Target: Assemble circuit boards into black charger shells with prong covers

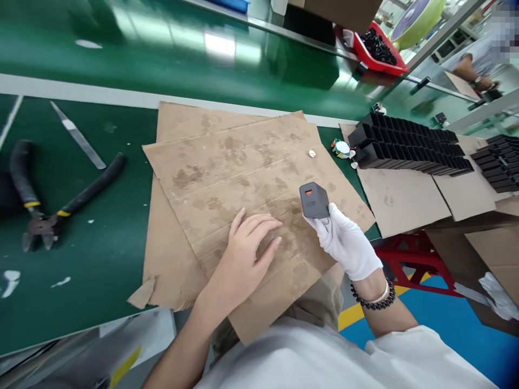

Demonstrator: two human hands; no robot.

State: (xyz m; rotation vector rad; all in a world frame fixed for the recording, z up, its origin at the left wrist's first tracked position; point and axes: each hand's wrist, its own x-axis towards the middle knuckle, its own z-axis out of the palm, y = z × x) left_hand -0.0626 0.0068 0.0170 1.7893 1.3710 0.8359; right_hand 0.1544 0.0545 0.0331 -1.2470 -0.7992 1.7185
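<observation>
In my white-gloved right hand (344, 240) I hold a black charger (314, 200) shaped like a small box. Its end face, with an orange-lined USB port, is turned up toward me. My bare left hand (251, 243) hovers over the stained cardboard sheet (239, 167), fingers apart and curved, with nothing in them. A gap separates it from the charger. A small white blob (312, 153) lies on the cardboard beyond the charger. Near the sheet's right edge sits a small circuit board (341, 148) topped with white material.
Cutting pliers (44, 224) and a flat file (79, 135) lie at the left on the green bench. Rows of black cases (409, 143) stand at the right. Behind are a red bin (377, 51) of black parts and a fan (419, 21). A person's hand (482, 82) shows far right.
</observation>
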